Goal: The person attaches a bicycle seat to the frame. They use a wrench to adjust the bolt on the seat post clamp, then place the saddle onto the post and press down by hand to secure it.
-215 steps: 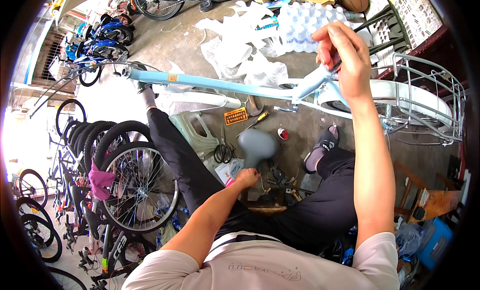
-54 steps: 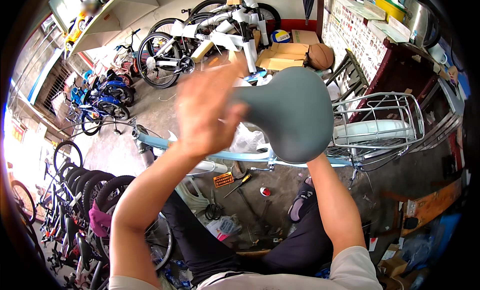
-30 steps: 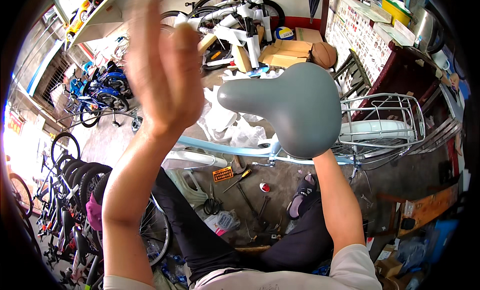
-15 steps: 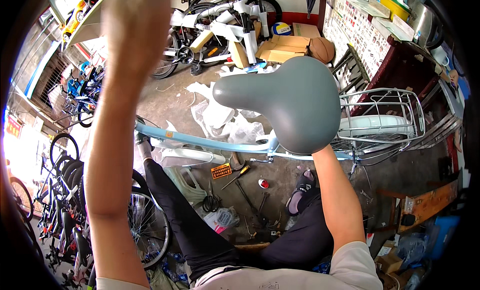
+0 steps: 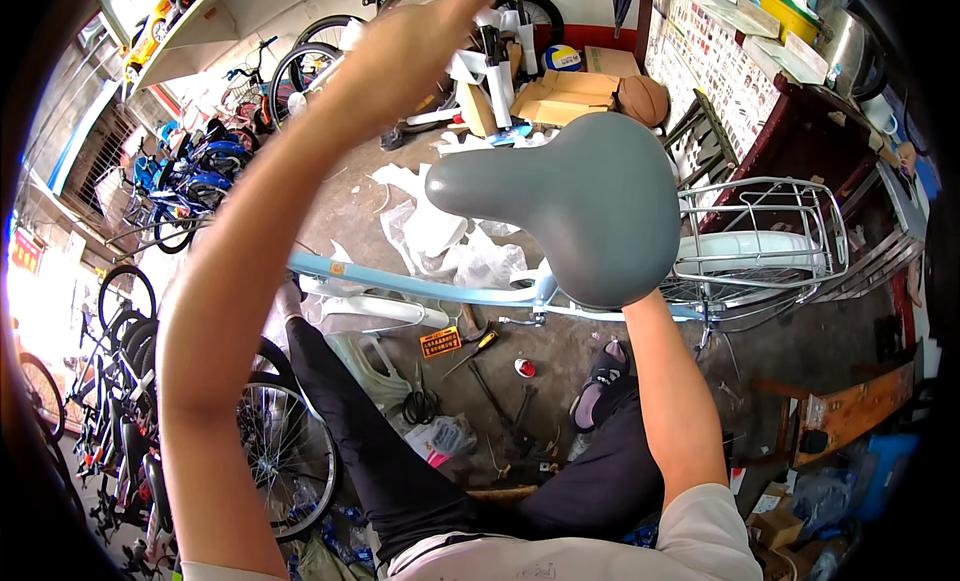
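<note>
A grey bicycle saddle (image 5: 600, 211) sits above the light blue frame (image 5: 420, 289) of a bicycle between my feet and the far wall. My left hand (image 5: 415, 51) is raised high at the far side, left of the saddle. It is smeared by motion and its fingertips run off the upper edge, so its grip cannot be made out. My right forearm (image 5: 680, 401) reaches up to the saddle's near edge. Behind the saddle my right hand is hidden. A wire rear basket (image 5: 765, 226) is fixed over the white rear mudguard (image 5: 750, 249).
On the floor lie a screwdriver (image 5: 470, 353), a hammer (image 5: 472, 323), scissors (image 5: 420, 401) and crumpled plastic wrap (image 5: 470, 256). A wooden stool (image 5: 860, 416) stands at right. Several bicycles (image 5: 130, 401) crowd the left. At the back are cardboard (image 5: 565, 99) and a basketball (image 5: 643, 99).
My left hand has swung to the right and farther up, uncovering bicycles at the back left. The saddle and my right arm have hardly moved.
</note>
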Demonstrator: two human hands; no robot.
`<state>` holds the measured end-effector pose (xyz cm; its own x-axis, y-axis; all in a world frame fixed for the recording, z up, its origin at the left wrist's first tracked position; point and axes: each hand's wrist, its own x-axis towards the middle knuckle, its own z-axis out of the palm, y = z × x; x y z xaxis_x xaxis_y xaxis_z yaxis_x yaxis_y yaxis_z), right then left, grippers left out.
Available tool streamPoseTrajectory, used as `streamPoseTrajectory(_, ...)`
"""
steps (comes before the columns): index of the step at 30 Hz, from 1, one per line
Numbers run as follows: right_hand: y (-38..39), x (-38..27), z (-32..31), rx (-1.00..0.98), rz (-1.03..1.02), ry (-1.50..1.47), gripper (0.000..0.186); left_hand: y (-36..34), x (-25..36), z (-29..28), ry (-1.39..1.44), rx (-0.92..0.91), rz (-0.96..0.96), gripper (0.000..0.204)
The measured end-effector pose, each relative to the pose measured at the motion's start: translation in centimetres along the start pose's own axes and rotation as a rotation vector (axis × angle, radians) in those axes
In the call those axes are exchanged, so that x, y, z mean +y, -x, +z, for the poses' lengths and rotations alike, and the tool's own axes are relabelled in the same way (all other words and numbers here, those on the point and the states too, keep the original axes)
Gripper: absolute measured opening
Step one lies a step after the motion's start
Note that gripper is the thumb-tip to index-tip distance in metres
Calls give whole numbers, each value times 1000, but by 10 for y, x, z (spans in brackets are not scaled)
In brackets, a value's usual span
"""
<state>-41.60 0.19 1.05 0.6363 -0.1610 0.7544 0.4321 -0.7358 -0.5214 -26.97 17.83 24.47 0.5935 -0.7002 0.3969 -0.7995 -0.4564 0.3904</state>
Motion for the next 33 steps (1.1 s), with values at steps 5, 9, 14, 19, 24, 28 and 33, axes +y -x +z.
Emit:
streamPoseTrajectory(5, -9, -10, 6, -6, -45, -83, 63, 20, 39, -50, 43, 222, 178, 74)
streamPoseTrajectory(9, 0, 2, -3, -4, -14, -46, 63, 22, -39, 83, -148, -210, -199, 73)
streamPoseTrajectory(14, -1, 3, 1, 10, -10, -73, 63, 40, -44, 70, 141, -303, -285, 78)
streamPoseTrajectory(19, 1, 0, 2, 15, 0, -77, 63, 45, -43, 72, 154, -210, -297, 72)
streamPoseTrajectory(24, 1, 1, 3, 20, -2, -80, 64, 43, -42, 74, 247, -244, -336, 62)
streamPoseTrajectory(28, 0, 3, 8, 22, -8, -92, 64, 46, -42, 73, 301, -223, -370, 54)
streamPoseTrajectory(33, 9, 7, -13, 25, 9, -17, 64, 9, -10, 38, 36, -142, -147, 59)
